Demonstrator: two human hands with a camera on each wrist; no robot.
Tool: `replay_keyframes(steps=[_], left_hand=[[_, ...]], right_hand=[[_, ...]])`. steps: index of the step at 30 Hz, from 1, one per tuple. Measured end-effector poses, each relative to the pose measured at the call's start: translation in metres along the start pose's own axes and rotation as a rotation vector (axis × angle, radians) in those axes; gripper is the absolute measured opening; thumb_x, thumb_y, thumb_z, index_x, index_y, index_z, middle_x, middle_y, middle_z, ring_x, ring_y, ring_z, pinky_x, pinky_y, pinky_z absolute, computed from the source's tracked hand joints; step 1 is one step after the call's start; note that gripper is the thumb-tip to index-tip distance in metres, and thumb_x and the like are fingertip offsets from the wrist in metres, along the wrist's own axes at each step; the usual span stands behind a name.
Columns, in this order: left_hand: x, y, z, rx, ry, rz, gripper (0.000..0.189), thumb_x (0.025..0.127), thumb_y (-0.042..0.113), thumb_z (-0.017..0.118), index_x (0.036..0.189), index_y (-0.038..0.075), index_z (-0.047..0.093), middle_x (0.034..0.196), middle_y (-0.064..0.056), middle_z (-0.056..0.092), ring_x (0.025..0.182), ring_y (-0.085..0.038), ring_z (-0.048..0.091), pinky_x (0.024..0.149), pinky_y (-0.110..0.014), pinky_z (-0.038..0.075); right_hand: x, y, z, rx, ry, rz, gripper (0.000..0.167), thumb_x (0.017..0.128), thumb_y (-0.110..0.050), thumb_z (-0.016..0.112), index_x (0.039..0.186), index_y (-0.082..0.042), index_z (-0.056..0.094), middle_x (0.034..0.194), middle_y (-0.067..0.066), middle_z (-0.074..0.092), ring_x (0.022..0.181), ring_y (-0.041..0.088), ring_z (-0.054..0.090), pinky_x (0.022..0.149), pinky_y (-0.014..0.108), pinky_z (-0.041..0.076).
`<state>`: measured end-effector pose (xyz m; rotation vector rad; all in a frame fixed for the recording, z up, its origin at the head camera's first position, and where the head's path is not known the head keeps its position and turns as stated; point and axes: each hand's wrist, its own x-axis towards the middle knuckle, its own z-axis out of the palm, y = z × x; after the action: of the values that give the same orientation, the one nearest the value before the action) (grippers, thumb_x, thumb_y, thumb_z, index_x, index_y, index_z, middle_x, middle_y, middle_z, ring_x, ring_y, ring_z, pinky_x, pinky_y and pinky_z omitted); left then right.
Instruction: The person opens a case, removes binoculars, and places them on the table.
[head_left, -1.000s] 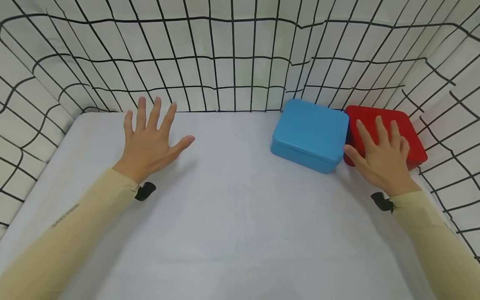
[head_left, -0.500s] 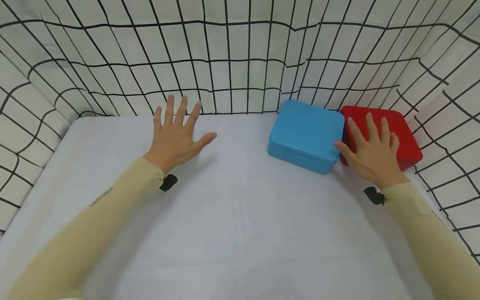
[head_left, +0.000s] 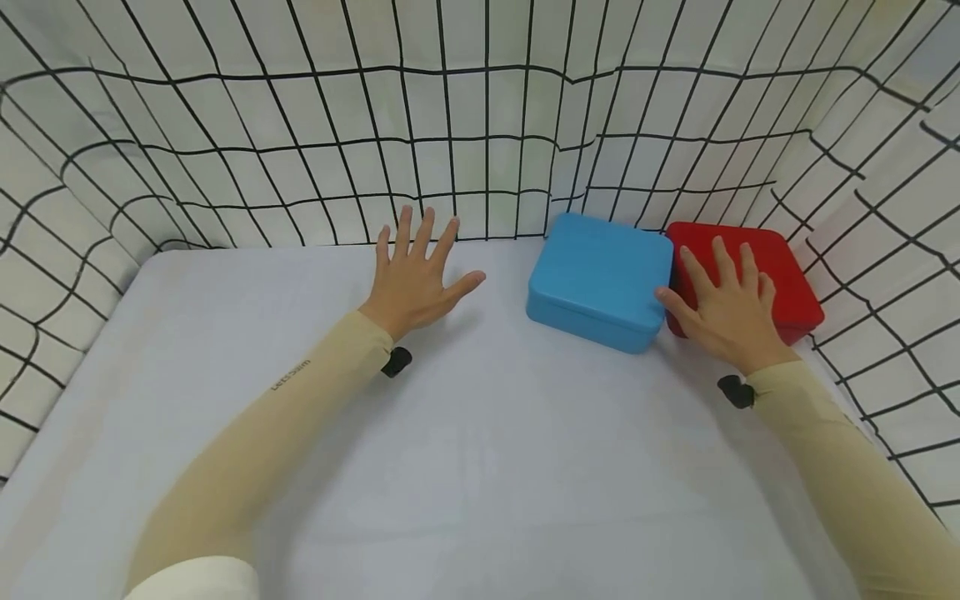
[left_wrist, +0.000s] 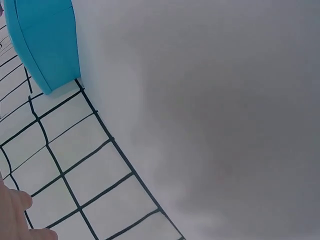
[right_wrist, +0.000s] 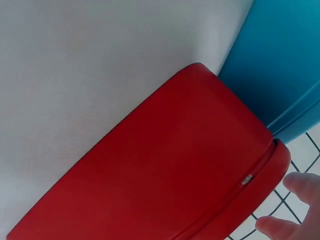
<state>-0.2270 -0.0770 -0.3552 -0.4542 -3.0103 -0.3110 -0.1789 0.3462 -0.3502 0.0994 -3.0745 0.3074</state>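
A blue lidded box (head_left: 603, 271) lies flat near the back of the white surface. Close against its right side is a red lidded box (head_left: 783, 275). Over the red box my right hand (head_left: 731, 321) hovers palm down, its fingers spread and its thumb toward the blue box's right edge. In the right wrist view, fingertips (right_wrist: 302, 185) show a little apart from the red lid. My left hand (head_left: 416, 279), fingers spread and holding nothing, is to the left of the blue box. The left wrist view has part of the blue box (left_wrist: 47, 40) at its upper left.
A black wire grid (head_left: 487, 137) stands along the back and both sides, with pale sheeting behind it. The white cloth-like surface (head_left: 465, 467) spreads toward me. Each wrist carries a small black camera, such as the left wrist camera (head_left: 397, 362).
My left hand has moved right across the surface toward the blue box. The right hand stays over the red box, and both boxes keep their places while the head view shifts slightly.
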Motion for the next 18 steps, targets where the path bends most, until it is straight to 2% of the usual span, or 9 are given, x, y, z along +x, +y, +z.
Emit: replay_keyframes(steps=[5,9,18], left_hand=[[0.013,0.015,0.013,-0.04,-0.012,0.003,0.09,0.097,0.08,0.031,0.167,0.03,0.006,0.177,-0.01,0.001,0.164,-0.037,-0.015,0.13,-0.063,-0.004],[0.022,0.025,0.021,-0.058,-0.044,0.0,0.09,0.097,0.081,0.028,0.167,0.031,0.004,0.177,-0.01,-0.001,0.163,-0.035,-0.018,0.13,-0.062,-0.006],[0.037,0.039,0.025,-0.065,-0.071,0.006,0.09,0.097,0.081,0.027,0.168,0.029,0.006,0.177,-0.011,0.001,0.163,-0.036,-0.018,0.13,-0.063,-0.006]], right_hand=[[0.003,-0.001,0.003,0.002,-0.015,-0.003,0.091,0.098,-0.07,0.042,0.167,-0.018,0.012,0.173,0.026,-0.003,0.158,0.055,-0.007,0.118,0.082,0.002],[0.005,-0.002,0.008,-0.011,-0.027,-0.002,0.092,0.098,-0.072,0.039,0.167,-0.015,0.014,0.172,0.027,-0.002,0.158,0.055,-0.007,0.118,0.082,0.002],[0.011,-0.004,0.011,-0.013,-0.064,-0.004,0.097,0.097,-0.073,0.039,0.165,-0.008,0.016,0.172,0.027,-0.002,0.158,0.054,-0.008,0.118,0.082,0.001]])
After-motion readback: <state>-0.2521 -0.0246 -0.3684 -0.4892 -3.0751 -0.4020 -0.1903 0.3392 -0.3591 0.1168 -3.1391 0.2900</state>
